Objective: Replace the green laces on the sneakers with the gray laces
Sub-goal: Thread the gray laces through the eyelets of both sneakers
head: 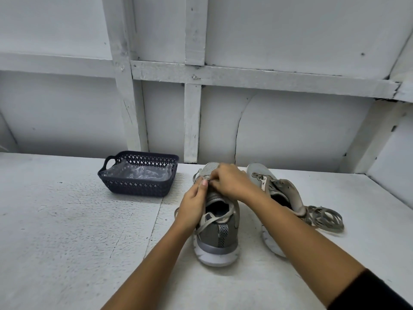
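Two sneakers stand on the white worktop [67,231], both heels toward the camera. Of these, the gray sneaker [216,233] with the white sole sits upright in the middle, and both hands are at its front eyelets. The left hand [194,204] comes in from the sneaker's left side, with thumb and fingertips pinched on the lace [214,220] over the tongue. The right hand [232,182] reaches across from the other side, covering the toe area, its fingers curled and pinching the same lace right against the left thumb. Pale loose lengths of that lace drape across the open collar and down the sneaker's left side.

Just beside it on the right, the second sneaker [256,173] is paler, shows no lace in its eyelets, and has its tongue pulled up; the right forearm crosses part of it. Touching its heel, a loose bundle of laces [326,217] lies in loops on the worktop, dull grey-green in this light. A dark sleeve [368,291] covers the right upper arm.

Well to the left, a dark latticed basket [138,187] with a handle holds a clear plastic sheet [143,173], near the white panelled wall [290,130]
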A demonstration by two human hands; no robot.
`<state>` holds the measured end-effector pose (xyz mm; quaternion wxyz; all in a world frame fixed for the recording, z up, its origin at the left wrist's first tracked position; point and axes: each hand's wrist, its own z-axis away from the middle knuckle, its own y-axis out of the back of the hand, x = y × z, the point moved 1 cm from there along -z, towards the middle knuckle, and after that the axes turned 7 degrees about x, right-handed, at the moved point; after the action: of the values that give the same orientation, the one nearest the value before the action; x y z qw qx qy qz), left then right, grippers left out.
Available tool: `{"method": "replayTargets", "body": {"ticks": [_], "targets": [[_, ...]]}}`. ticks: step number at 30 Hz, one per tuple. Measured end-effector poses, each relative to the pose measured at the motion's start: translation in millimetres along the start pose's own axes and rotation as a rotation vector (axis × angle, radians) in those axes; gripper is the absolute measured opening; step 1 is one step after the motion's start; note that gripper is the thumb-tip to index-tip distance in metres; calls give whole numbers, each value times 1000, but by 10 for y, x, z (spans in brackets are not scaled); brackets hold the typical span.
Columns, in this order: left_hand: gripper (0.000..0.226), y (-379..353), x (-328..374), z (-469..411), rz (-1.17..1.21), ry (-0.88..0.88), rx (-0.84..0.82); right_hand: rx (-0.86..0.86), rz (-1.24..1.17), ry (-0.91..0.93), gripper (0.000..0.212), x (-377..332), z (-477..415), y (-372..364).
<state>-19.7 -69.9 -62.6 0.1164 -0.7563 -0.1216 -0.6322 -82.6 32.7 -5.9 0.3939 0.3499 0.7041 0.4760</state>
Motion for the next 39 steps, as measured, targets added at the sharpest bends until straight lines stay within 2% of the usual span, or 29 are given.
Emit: {"method": "replayTargets", "body": {"ticks": [2, 4, 6, 9, 11, 13, 18, 20, 22, 27, 33, 36, 39], "targets": [[36, 0, -9, -15, -7, 5, 0, 25, -103, 19, 16, 55, 44, 37], [39, -4, -27, -29, -25, 4, -12, 23, -386, 14, 15, 107, 153, 172], [44, -7, -59, -51, -45, 13, -13, -34, -729, -20, 21, 131, 294, 387], [47, -10, -70, -59, -49, 23, 1, -177, -958, 13, 22, 189, 442, 674], [48, -13, -70, -59, -29, 25, 0, -268, -907, 26, 21, 191, 472, 734], [45, -13, -60, -48, -32, 12, -7, -284, -681, 13, 28, 150, 462, 675], [34, -19, -22, -17, 3, -23, -40, -20, -11, 65, 28, -4, 299, 349], [30, -21, 3, -8, 14, -31, -29, -30, 145, 51, 35, -46, 249, 219], [28, -24, 8, -2, 11, -35, -26, -32, 184, 36, 35, -59, 226, 131], [30, -20, 16, -6, -33, -61, -17, 35, -66, 35, 24, 23, 290, 90], [31, -21, -22, -34, -63, -58, 1, 0, -326, 43, 16, 53, 481, 207], [31, -17, -3, -22, -64, -55, 5, 8, -450, -29, 18, 19, 539, 367], [29, -1, 23, -20, -120, -39, 0, 14, -904, -232, 28, -24, 546, 595]]}}
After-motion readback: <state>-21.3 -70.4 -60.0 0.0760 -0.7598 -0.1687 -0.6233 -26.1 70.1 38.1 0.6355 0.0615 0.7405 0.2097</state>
